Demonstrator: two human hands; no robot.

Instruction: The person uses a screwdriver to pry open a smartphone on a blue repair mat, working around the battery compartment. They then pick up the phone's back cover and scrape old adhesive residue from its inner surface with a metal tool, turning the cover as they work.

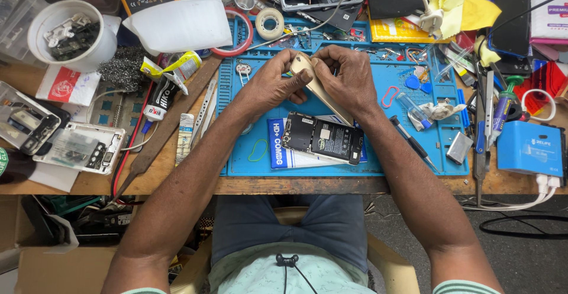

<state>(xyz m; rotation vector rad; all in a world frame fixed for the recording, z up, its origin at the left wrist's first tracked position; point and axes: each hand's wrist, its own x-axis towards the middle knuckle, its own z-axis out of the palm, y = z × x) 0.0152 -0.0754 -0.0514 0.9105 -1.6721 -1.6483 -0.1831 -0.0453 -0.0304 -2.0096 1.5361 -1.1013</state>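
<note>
Both hands meet over a blue work mat (390, 158) and hold a gold-coloured phone back cover (313, 85) edge-on between them. My left hand (269, 85) pinches its upper end from the left. My right hand (349, 78) grips the same end from the right, fingertips on the edge. Just below the hands an opened phone (322, 138) lies flat, its black battery and circuit board showing, on top of a blue and white packet (281, 152).
A white tub of parts (74, 33), an opened phone shell (80, 147), a long file (168, 125), glue tubes and tape rolls (269, 23) crowd the left and back. Tweezers, screwdrivers (411, 143), picks and a blue box (529, 149) lie at right. The wooden table edge (296, 185) is near my lap.
</note>
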